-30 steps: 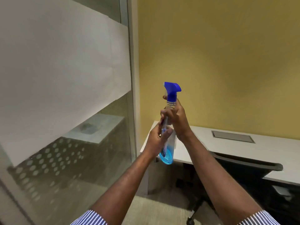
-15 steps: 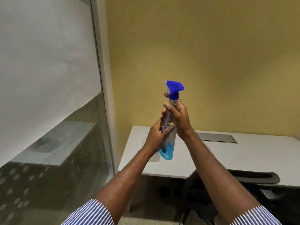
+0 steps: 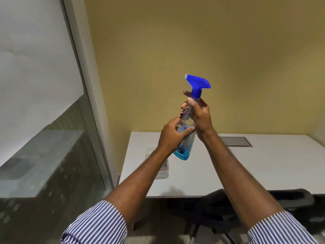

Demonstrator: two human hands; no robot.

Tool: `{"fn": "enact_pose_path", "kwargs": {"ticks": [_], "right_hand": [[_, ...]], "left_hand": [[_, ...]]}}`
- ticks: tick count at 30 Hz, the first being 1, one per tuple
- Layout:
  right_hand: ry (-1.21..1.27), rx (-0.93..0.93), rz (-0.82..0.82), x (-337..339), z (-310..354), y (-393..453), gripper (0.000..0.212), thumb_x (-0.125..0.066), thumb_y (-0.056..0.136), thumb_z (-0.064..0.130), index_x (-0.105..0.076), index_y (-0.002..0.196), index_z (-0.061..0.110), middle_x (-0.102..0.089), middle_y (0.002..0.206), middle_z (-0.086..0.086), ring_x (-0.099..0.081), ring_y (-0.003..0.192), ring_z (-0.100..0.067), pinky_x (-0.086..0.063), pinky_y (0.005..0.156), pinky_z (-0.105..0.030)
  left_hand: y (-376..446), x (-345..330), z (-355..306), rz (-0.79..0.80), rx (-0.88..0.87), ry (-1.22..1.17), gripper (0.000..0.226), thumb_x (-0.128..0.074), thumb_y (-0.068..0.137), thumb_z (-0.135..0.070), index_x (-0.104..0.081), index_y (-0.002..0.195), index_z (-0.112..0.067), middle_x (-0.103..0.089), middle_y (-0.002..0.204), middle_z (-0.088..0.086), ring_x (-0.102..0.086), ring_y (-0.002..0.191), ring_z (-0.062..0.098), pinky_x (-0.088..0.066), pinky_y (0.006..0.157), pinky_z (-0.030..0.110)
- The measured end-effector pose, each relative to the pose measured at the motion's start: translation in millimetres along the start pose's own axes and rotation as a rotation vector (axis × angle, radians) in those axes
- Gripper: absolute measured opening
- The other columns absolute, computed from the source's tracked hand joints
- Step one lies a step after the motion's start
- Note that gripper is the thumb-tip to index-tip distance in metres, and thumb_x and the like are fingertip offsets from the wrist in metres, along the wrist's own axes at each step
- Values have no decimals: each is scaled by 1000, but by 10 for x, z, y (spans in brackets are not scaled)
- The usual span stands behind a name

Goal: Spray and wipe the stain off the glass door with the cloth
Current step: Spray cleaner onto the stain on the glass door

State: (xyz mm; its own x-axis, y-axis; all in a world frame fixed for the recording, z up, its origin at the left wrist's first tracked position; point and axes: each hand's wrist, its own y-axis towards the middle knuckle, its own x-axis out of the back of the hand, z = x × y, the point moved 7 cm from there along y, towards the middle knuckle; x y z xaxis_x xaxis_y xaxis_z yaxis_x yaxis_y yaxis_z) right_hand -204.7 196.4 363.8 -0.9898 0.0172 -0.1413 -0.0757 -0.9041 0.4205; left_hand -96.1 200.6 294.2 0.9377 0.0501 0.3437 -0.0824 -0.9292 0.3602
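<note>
A clear spray bottle (image 3: pixel 195 85) with a blue trigger head and a little blue liquid at its bottom stands upright in front of me, above the desk's left end. My right hand (image 3: pixel 200 118) grips its neck just under the blue head. My left hand (image 3: pixel 173 133) holds the lower body of the bottle. The glass door (image 3: pixel 40 106), with a frosted band and dotted lower part, fills the left side of the view. No stain shows on it, and no cloth is in sight.
A white desk (image 3: pixel 255 166) stands against the yellow wall, with a grey cable hatch (image 3: pixel 236 141) and a clear plastic tray (image 3: pixel 164 170) near its left edge. A black office chair (image 3: pixel 255 208) sits under the desk at the right.
The view has swung right, away from the glass door and toward the desk. The nozzle has turned to point left. Both hands keep hold of the bottle.
</note>
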Motion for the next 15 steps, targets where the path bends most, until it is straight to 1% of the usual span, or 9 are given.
{"fn": "enact_pose_path", "kwargs": {"ticks": [2, 5, 10, 13, 15], "right_hand": [[-20, -21, 20, 77, -165, 161, 42, -58, 96, 36, -63, 133, 16, -70, 87, -2, -68, 82, -21, -59, 84, -42], [-2, -51, 63, 203, -427, 399, 48, -54, 100, 36, -56, 141, 11, -67, 89, -1, -67, 85, -21, -58, 84, -42], [-17, -93, 123, 457, -843, 870, 43, -53, 100, 36, -57, 138, 16, -63, 87, 1, -63, 86, -22, -56, 85, -43], [-41, -118, 156, 649, -1148, 1178, 37, -54, 100, 36, -61, 132, 17, -65, 87, 2, -62, 85, -20, -53, 86, -45], [-68, -133, 164, 797, -1363, 1384, 34, -55, 99, 34, -63, 128, 16, -68, 88, 4, -64, 87, -19, -54, 89, -43]], "left_hand": [[175, -64, 114, -2, 2, 24, 65, -66, 80, -69, -62, 123, -21, -70, 117, 0, -64, 104, 20, -61, 92, 44], [441, -210, 302, 19, 29, 42, 62, -72, 81, -64, -63, 125, -21, -70, 118, 0, -64, 105, 19, -60, 93, 43], [940, -520, 591, 46, 69, 79, 59, -76, 80, -60, -62, 123, -23, -69, 116, -2, -63, 104, 17, -60, 91, 40], [1268, -746, 776, 64, 101, 130, 63, -76, 78, -62, -62, 126, -24, -69, 119, -2, -64, 105, 17, -59, 91, 39], [1475, -898, 914, 64, 136, 167, 65, -77, 77, -62, -61, 127, -22, -70, 122, -1, -64, 106, 17, -59, 92, 38]]}}
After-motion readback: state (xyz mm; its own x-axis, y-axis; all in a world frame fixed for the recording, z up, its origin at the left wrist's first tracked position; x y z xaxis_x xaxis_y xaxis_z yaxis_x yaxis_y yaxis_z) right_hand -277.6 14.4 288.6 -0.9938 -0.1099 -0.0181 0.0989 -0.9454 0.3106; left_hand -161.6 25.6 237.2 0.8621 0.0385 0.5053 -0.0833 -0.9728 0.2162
